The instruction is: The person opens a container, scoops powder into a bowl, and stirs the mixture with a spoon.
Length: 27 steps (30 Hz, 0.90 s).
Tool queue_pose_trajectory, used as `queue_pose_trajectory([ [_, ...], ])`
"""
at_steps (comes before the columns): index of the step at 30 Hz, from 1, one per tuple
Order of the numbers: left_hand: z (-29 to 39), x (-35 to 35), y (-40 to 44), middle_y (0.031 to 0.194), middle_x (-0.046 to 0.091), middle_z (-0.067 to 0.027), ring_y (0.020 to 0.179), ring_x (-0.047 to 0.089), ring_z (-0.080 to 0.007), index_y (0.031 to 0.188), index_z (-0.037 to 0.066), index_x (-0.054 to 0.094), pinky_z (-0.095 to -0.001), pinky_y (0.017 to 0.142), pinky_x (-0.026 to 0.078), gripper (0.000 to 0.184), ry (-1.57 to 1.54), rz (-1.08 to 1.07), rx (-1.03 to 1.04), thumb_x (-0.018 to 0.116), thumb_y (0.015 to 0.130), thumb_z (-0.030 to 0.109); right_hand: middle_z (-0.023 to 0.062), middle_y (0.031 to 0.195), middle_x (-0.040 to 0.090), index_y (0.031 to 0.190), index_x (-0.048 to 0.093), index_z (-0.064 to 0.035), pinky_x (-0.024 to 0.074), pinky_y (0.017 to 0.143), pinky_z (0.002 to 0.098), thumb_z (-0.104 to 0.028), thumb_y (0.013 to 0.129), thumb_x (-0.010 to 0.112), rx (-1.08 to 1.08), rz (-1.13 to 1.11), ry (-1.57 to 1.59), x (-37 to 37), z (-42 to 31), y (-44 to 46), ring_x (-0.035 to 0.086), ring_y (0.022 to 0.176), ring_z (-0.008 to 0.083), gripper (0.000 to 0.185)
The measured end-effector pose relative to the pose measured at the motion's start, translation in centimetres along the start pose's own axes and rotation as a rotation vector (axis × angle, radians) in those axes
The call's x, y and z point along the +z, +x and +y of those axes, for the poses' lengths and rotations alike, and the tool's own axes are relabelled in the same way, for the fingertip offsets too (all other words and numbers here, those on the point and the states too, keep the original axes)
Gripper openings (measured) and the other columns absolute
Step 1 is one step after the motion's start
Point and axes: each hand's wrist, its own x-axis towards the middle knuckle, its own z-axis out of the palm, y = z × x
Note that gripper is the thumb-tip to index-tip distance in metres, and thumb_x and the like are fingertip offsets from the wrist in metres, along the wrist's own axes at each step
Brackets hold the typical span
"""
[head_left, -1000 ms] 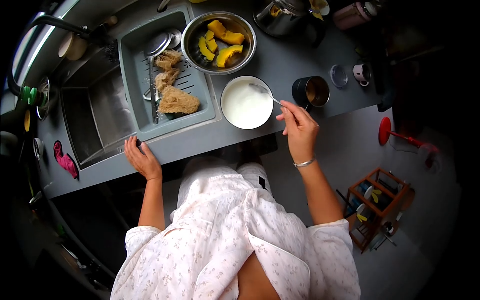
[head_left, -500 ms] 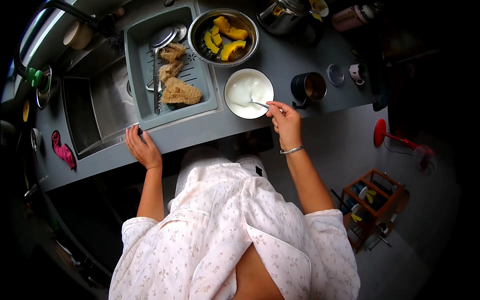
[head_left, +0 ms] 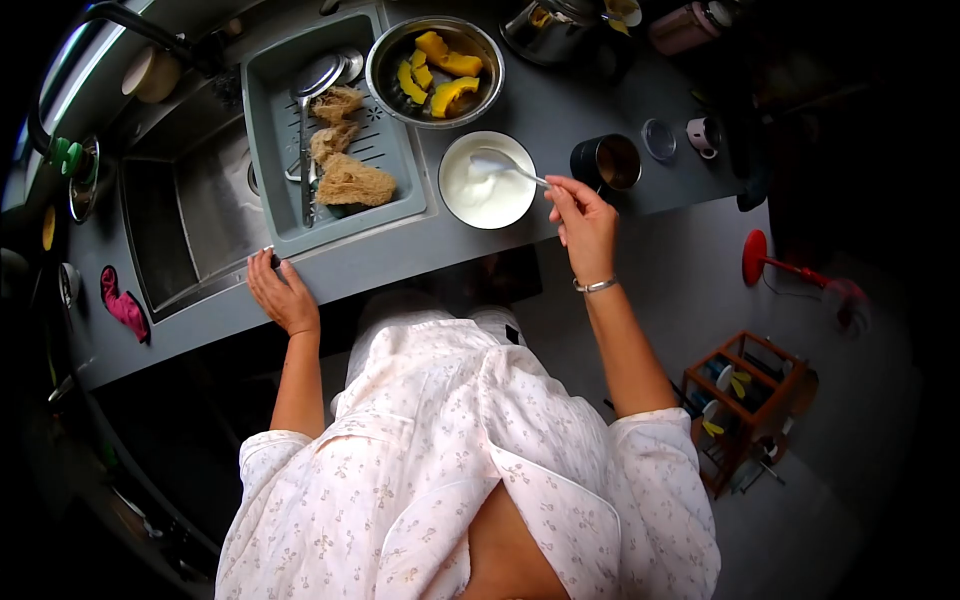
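A metal spoon (head_left: 515, 168) is pinched in my right hand (head_left: 585, 225), its bowl over the white contents of a dark-rimmed white bowl (head_left: 445, 200). My left hand (head_left: 284, 292) lies on the counter's front edge by the sink, fingers a little apart and holding nothing. Behind the white bowl stands a steel bowl (head_left: 378, 98) with yellow pumpkin pieces (head_left: 455, 95). A dark mug (head_left: 590, 160) is just right of the white bowl.
Left of the bowls, a grey drain tray (head_left: 285, 240) holds brown fibrous scrubbers (head_left: 355, 182) and a ladle. The steel sink (head_left: 215, 210) and a pink cloth (head_left: 123, 304) lie farther left. A kettle (head_left: 545, 38), clear lid (head_left: 659, 140) and small cup (head_left: 704, 137) are rightward.
The spoon has moved through the white contents and now shows its bowl raised at the surface. My right hand has shifted slightly with it; my left hand stays at the counter edge.
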Motion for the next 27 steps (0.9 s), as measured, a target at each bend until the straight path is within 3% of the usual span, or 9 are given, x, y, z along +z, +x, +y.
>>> queue_pose_trajectory([
  [1,0.1,-0.1,0.0,0.131,0.055,-0.0142,0.134,0.041,-0.0331,0.125,0.003,0.056,-0.0469,0.114,0.025,0.034,0.0,0.001,0.0,0.051,0.096,0.021,0.0056,0.08,0.066,0.102,0.071,-0.0013,0.0436,0.051,0.0235,-0.007,0.091,0.062,0.008,0.016,-0.03,0.1,-0.2,0.0,0.057,0.059,0.0074,0.015],
  [2,0.2,-0.1,0.0,0.131,0.055,-0.0142,0.134,0.041,-0.0331,0.125,0.003,0.056,-0.0468,0.114,0.025,0.034,0.002,-0.001,-0.005,0.051,0.096,0.021,0.0056,0.08,0.066,0.102,0.071,-0.0013,0.0436,0.051,0.0235,-0.007,0.091,0.062,0.009,0.017,-0.031,0.2,-0.1,0.3,0.057,0.059,0.0074,0.015],
  [5,0.1,-0.1,0.1,0.131,0.055,-0.0142,0.134,0.041,-0.033,0.125,0.004,0.056,-0.0468,0.114,0.025,0.034,0.003,0.0,-0.007,0.051,0.096,0.021,0.0089,0.084,0.068,0.1,0.071,-0.0011,0.0495,0.06,0.0267,-0.004,0.09,0.061,-0.277,-0.006,-0.136,0.5,1.0,1.8,0.063,0.064,0.0145,0.014],
  [9,0.0,0.0,0.0,0.131,0.055,-0.0142,0.134,0.041,-0.0329,0.124,0.004,0.056,-0.0468,0.115,0.024,0.034,-0.003,0.001,-0.005,0.051,0.096,0.021,0.0094,0.084,0.068,0.1,0.071,-0.0005,0.05,0.06,0.0272,-0.004,0.089,0.062,-0.294,-0.059,-0.227,-0.2,1.8,2.0,0.063,0.062,0.0145,0.015],
  [12,0.0,0.1,-0.1,0.131,0.056,-0.0137,0.133,0.042,-0.033,0.124,0.004,0.056,-0.0467,0.114,0.025,0.034,-0.014,0.026,-0.002,0.051,0.097,0.023,0.0103,0.084,0.068,0.1,0.07,0.0009,0.0501,0.06,0.0277,-0.005,0.088,0.062,-0.156,-0.132,-0.219,-0.8,1.9,1.2,0.063,0.061,0.0153,0.016],
  [17,0.1,0.0,0.0,0.131,0.056,-0.0142,0.133,0.042,-0.0333,0.124,0.004,0.056,-0.0466,0.114,0.025,0.033,-0.017,0.025,-0.002,0.051,0.097,0.023,0.0073,0.081,0.068,0.101,0.071,0.001,0.0455,0.046,0.0229,-0.008,0.091,0.06,0.169,-0.276,-0.097,-1.1,1.1,0.5,0.06,0.055,0.0091,0.018],
  [23,0.1,0.0,0.0,0.131,0.056,-0.0146,0.133,0.042,-0.0334,0.124,0.004,0.056,-0.0463,0.114,0.025,0.034,-0.003,0.018,-0.002,0.051,0.097,0.024,0.0073,0.079,0.067,0.106,0.067,0.0057,0.0405,0.041,0.0164,-0.01,0.093,0.061,0.405,-0.325,0.226,-1.6,2.8,0.7,0.056,0.053,0.0053,0.021],
  [27,-0.2,0.2,-0.1,0.132,0.055,-0.0133,0.135,0.04,-0.0318,0.125,0.004,0.055,-0.0462,0.116,0.022,0.036,-0.004,0.0,-0.016,0.05,0.096,0.025,0.0077,0.079,0.066,0.107,0.067,0.0063,0.04,0.04,0.0162,-0.009,0.093,0.061,0.438,-0.309,0.306,-1.8,2.2,0.5,0.055,0.052,0.005,0.022],
])
